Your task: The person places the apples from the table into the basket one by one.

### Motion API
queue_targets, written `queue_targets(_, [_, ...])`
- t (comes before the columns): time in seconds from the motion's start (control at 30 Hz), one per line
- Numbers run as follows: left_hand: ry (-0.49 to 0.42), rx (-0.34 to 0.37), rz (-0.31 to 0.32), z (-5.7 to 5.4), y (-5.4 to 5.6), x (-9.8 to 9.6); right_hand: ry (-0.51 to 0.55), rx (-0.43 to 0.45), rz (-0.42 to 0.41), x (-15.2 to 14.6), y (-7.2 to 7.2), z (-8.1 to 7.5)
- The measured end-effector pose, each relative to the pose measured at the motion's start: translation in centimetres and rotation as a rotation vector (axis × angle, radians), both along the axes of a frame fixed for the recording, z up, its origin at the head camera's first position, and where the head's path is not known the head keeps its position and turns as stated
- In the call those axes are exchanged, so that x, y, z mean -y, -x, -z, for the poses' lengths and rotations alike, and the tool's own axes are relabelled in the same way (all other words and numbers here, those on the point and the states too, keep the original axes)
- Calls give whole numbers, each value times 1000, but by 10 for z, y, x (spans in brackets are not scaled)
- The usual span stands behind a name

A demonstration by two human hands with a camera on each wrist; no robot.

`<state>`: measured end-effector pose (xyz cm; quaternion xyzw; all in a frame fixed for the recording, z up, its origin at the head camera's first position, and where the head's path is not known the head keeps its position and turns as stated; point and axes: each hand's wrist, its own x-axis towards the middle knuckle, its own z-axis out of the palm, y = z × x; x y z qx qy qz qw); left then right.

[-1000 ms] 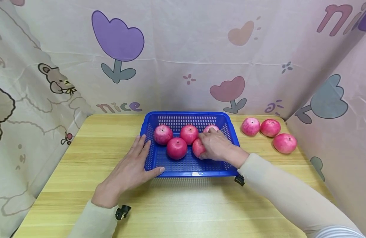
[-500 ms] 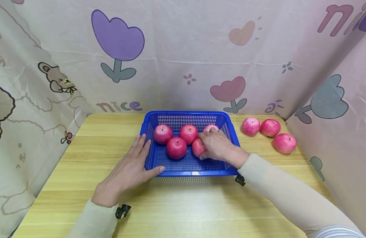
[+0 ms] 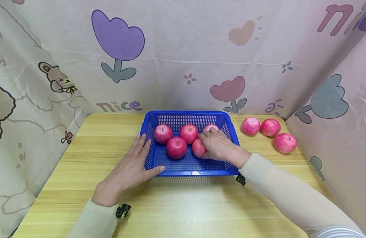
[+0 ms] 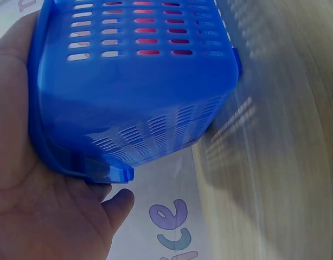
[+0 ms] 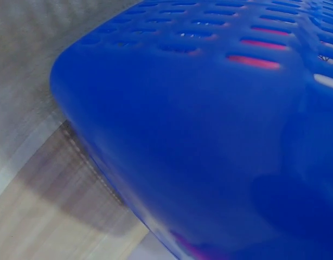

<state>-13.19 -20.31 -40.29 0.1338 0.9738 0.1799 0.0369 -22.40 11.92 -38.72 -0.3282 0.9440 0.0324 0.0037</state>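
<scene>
A blue slotted plastic basket (image 3: 183, 173) stands on the wooden table with several red-pink apples inside. My left hand (image 3: 125, 170) lies against the basket's left end, fingers straight along the rim and thumb over the front-left corner. In the left wrist view the palm (image 4: 47, 211) is right at the rim. My right hand (image 3: 217, 143) reaches over the right end and holds an apple (image 3: 198, 148) in the front row, its thumb and fingers round the right side. Behind it a paler apple (image 3: 211, 128) is partly covered by the fingers. The right wrist view shows only the basket's wall (image 5: 183, 124) up close.
On the table right of the basket are three more apples, one pale (image 3: 250, 126), one deep red (image 3: 270, 127) and one nearer the edge (image 3: 285, 143). A printed cloth (image 3: 177, 49) hangs behind the table and along both sides.
The right thumb has shifted slightly to the right along the apple. The left hand and the basket have stayed in place.
</scene>
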Motion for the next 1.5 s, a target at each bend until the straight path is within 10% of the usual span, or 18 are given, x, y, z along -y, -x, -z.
queue_targets(1.5, [-1, -16, 5, 0, 0, 0, 204, -44, 76, -16, -3, -10])
